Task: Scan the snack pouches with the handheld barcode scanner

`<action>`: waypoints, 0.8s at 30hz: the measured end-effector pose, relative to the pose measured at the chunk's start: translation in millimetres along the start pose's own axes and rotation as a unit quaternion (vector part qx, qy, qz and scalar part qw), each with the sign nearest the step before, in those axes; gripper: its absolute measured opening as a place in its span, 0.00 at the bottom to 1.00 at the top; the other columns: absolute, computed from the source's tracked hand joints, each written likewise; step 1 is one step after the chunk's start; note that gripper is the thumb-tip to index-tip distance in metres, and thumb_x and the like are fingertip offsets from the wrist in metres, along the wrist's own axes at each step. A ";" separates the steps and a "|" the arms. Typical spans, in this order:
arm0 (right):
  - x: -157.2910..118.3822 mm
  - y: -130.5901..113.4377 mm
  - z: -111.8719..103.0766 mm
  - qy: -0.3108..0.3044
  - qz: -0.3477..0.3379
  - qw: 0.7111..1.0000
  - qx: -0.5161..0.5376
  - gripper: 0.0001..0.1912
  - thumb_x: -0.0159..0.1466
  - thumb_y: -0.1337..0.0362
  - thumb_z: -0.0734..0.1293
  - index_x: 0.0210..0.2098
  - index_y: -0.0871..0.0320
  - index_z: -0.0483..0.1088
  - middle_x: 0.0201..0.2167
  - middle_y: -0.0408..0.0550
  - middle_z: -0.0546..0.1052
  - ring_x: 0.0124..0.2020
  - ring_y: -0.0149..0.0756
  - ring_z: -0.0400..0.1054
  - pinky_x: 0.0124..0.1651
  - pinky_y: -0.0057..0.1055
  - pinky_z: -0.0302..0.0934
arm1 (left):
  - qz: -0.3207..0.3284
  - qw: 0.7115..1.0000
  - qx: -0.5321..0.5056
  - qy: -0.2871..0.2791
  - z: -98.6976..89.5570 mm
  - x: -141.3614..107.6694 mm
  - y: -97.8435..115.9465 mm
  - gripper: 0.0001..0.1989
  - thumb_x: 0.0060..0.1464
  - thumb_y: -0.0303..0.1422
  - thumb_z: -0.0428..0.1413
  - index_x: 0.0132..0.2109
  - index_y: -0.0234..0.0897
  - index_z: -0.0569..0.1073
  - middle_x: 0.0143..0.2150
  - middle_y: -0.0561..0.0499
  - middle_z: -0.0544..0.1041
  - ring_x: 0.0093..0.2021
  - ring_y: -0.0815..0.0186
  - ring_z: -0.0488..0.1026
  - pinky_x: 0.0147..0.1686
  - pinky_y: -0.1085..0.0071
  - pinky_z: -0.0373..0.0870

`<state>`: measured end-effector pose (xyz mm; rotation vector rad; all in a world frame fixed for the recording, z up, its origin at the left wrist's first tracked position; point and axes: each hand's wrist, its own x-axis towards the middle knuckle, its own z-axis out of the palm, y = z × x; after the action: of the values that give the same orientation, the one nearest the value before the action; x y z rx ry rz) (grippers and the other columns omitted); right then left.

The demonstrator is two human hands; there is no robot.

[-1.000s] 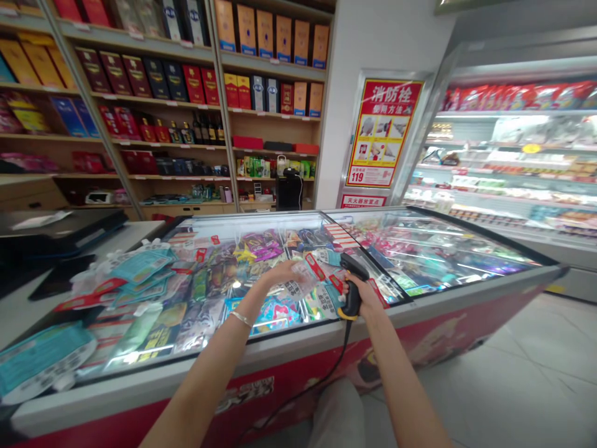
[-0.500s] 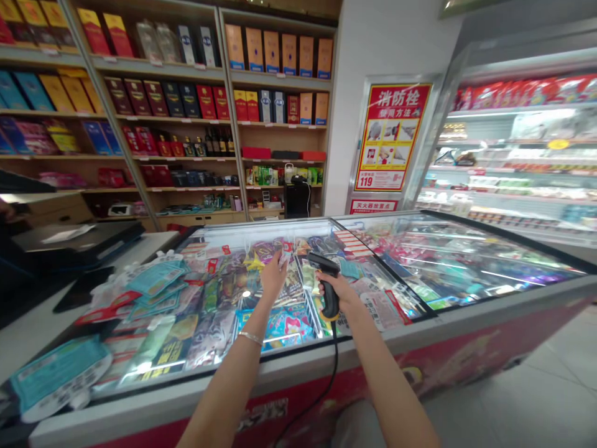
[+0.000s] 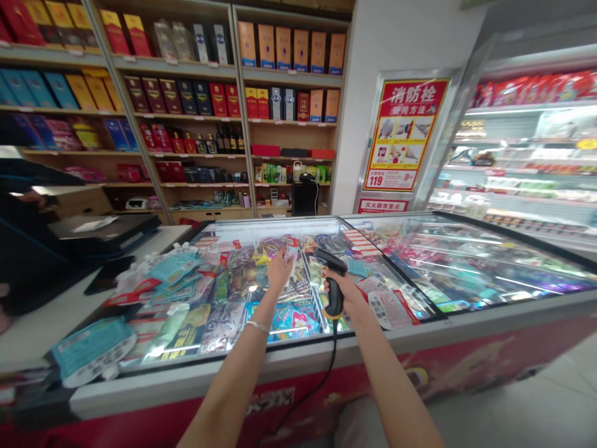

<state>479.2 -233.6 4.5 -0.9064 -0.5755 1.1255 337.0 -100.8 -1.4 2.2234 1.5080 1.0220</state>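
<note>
"Stretching far over the glass, the left arm is almost straight, with a thin bracelet (image 3: 258, 326) at the wrist. What does the left hand (image 3: 278, 269) do?"

"Its fingers are pinched together on a small packet (image 3: 290, 252), pale with a red end, above the middle of the freezer (image 3: 153, 381). From my place it is too blurred to tell its kind."

"And the right hand (image 3: 342, 289)?"

"This forearm leans inward to the left, and the hand is wrapped firmly around the handle of a black scanner (image 3: 332, 261). The scanner's head points to the left, and its cable (image 3: 333, 350) hangs down over the freezer's front."

"What do you see inside of the freezer?"

"Many packets, lying close together under the glass. Near the front is a blue bag (image 3: 296, 320) with a pink figure; further back, purple and yellow packets (image 3: 262, 257). The right section holds colourful ones, rather blurred."

"And on top?"

"A heap of teal pouches (image 3: 175, 274) at the left end, one separate pouch (image 3: 96, 350) at the front corner, and some clear pouches (image 3: 389, 308) just beside the right forearm. Left of the freezer, the desk (image 3: 41, 328) carries a black machine (image 3: 109, 235)."
</note>
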 end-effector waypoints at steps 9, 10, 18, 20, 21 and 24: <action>21.2 53.6 69.4 -0.035 0.103 0.994 0.031 0.08 0.49 0.70 0.73 0.27 0.62 0.70 0.25 0.47 0.76 0.17 0.24 0.63 0.18 0.20 0.60 | -0.165 0.962 -0.054 0.212 -115.4 14.6 -114.3 0.24 0.54 0.38 0.53 0.57 0.35 0.67 0.51 0.41 0.76 0.53 0.52 0.71 0.52 0.61 0.65; 24.2 60.7 79.5 -0.044 0.117 0.992 0.036 0.08 0.50 0.69 0.73 0.27 0.61 0.69 0.25 0.46 0.76 0.17 0.24 0.63 0.18 0.19 0.60 | -0.185 0.952 -0.058 0.235 -130.2 15.5 -129.2 0.24 0.54 0.38 0.53 0.56 0.35 0.68 0.50 0.41 0.76 0.53 0.52 0.71 0.52 0.61 0.66; 44.2 114.2 157.0 -0.109 0.187 0.975 0.051 0.07 0.53 0.70 0.71 0.25 0.60 0.67 0.20 0.41 0.71 0.17 0.22 0.61 0.19 0.17 0.59 | -0.220 0.917 0.005 0.334 -205.1 25.8 -197.1 0.36 0.54 0.33 0.52 0.66 0.22 0.50 0.59 0.27 0.64 0.59 0.47 0.64 0.55 0.52 0.62; 46.3 128.9 171.4 -0.118 0.204 0.971 0.039 0.06 0.54 0.71 0.70 0.25 0.60 0.68 0.19 0.41 0.71 0.17 0.22 0.61 0.19 0.17 0.60 | -0.189 0.914 0.091 0.348 -204.0 20.6 -207.9 0.38 0.53 0.32 0.53 0.67 0.25 0.49 0.64 0.26 0.56 0.63 0.46 0.57 0.58 0.51 0.58; 46.9 135.8 176.9 -0.121 0.213 0.969 0.030 0.06 0.54 0.72 0.70 0.25 0.61 0.68 0.19 0.42 0.71 0.16 0.23 0.61 0.19 0.18 0.59 | -0.173 0.915 0.127 0.340 -201.1 17.2 -213.6 0.35 0.54 0.32 0.53 0.66 0.28 0.53 0.65 0.28 0.54 0.64 0.46 0.55 0.59 0.50 0.56; 47.6 150.3 184.8 -0.129 0.235 0.963 0.006 0.05 0.54 0.73 0.69 0.24 0.62 0.69 0.19 0.43 0.72 0.15 0.23 0.61 0.17 0.19 0.59 | -0.157 0.937 0.166 0.265 -189.3 8.9 -229.7 0.23 0.57 0.33 0.49 0.58 0.33 0.67 0.65 0.34 0.59 0.62 0.46 0.59 0.57 0.50 0.58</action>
<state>273.9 -107.5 -26.7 -0.9161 -0.5778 1.6935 48.9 -26.3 6.6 1.8775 2.3307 1.4162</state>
